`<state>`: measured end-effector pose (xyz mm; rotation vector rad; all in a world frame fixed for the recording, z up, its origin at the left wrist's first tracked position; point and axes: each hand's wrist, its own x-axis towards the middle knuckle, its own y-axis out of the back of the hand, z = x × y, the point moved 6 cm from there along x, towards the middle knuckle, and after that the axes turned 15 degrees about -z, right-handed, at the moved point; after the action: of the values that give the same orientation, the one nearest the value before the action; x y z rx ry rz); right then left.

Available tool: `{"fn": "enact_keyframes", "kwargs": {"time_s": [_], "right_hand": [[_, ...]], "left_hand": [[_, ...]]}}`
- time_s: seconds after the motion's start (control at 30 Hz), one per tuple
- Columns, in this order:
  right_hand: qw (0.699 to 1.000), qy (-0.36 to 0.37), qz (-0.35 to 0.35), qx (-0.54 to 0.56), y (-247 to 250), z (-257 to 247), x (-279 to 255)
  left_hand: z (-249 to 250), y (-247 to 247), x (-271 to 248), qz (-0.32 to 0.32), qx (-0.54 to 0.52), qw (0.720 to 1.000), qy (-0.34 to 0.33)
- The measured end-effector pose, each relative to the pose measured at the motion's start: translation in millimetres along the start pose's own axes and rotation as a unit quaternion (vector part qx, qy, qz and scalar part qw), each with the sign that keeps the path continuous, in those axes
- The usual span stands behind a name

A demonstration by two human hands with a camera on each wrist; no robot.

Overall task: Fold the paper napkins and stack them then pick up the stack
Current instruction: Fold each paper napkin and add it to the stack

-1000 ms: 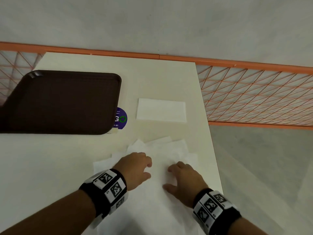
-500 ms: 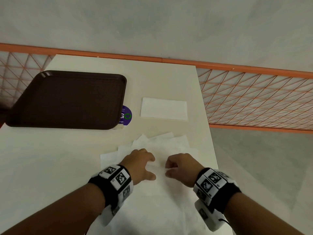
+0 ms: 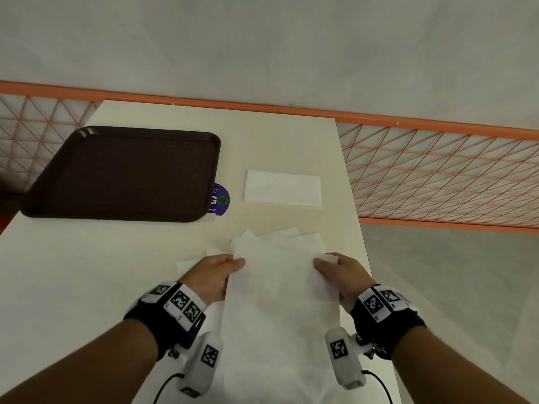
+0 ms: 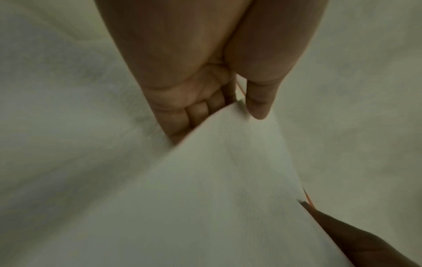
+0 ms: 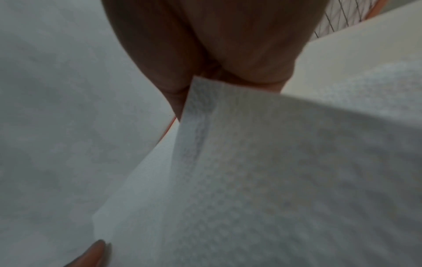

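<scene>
The raised napkin [image 3: 280, 301] runs off the bottom edge of the head view and hides most of the loose napkins [image 3: 294, 239] beneath it; how many lie there cannot be told. Left of the folded napkin [image 3: 282, 188], a purple sticker [image 3: 220, 199] is half covered by the tray [image 3: 122, 173], so its wording is unreadable, and the tray's left corner is cut by the frame. Both wrist views are blurred, and the napkin hides the fingertips of the left hand [image 4: 205, 75] and the right hand [image 5: 217, 45].
</scene>
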<state>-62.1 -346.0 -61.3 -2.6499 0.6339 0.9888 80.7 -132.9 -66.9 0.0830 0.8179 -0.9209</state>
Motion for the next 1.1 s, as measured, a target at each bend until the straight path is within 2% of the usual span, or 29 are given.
{"fn": "enact_keyframes", "kwargs": {"time_s": [0.07, 0.2, 0.5, 0.6, 0.7, 0.83, 1.0, 1.1], "right_hand": [[1.0, -0.009, 0.002, 0.013, -3.2, 5.6, 3.0], [1.0, -0.021, -0.012, 0.009, -9.6, 10.6, 5.7], [0.998, -0.037, -0.048, -0.019, -1.4, 28.6, -11.7], [0.997, -0.042, -0.05, -0.03, -1.4, 33.8, -13.7], [0.998, -0.037, -0.052, -0.027, -2.1, 36.1, -12.4], [0.994, -0.043, -0.091, -0.039, -8.6, 37.8, -13.1], [0.997, -0.026, -0.076, -0.017, -2.9, 40.5, -8.7], [0.997, -0.012, -0.069, -0.013, 0.9, 40.6, -8.0]], "left_hand": [[-16.8, 2.3, 2.8, 0.021, -0.01, 1.0, 0.017], [-33.0, 11.4, 5.5, 0.042, 0.075, 0.996, 0.025], [-27.4, 17.5, 4.3, 0.077, 0.08, 0.994, 0.005], [-25.2, 14.3, 2.3, 0.067, 0.082, 0.994, 0.002], [-25.2, 13.4, 1.0, 0.027, 0.091, 0.995, 0.01], [-24.9, 16.0, -1.8, -0.01, 0.128, 0.991, 0.024], [-26.9, 17.9, -1.2, 0.002, 0.134, 0.991, 0.017], [-29.4, 17.0, -2.2, -0.019, 0.092, 0.996, 0.01]]}}
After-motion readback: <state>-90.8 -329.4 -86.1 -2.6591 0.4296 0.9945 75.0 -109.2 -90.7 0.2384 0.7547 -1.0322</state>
